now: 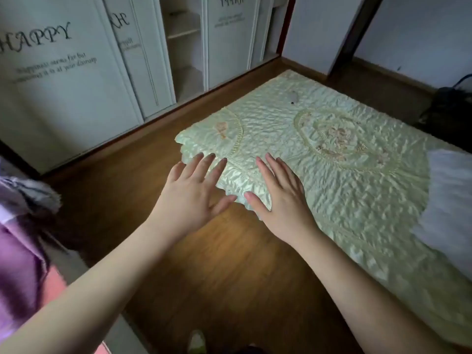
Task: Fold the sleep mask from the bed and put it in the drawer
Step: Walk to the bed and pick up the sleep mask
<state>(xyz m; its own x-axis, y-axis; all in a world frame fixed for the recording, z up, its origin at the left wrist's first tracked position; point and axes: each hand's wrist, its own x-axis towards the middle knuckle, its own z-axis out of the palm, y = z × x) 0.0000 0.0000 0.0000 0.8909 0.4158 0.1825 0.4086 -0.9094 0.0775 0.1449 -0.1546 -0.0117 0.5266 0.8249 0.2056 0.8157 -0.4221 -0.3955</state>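
A small grey sleep mask [293, 96] lies on the far part of the bed [357, 200], which has a pale green quilted cover. My left hand [194, 190] is stretched out flat over the floor beside the bed's near corner, fingers apart and empty. My right hand [281, 198] lies flat on the frilled edge of the cover at that corner, fingers spread, holding nothing. Both hands are far from the mask. No drawer is visible.
White wardrobe doors [63, 85] with "HAPPY" lettering line the wall to the left, with an open shelf section [182, 47] between them. Wooden floor [204, 264] runs between wardrobe and bed. A white pillow [449, 195] lies at the right; a dark object [449, 108] sits beyond the bed.
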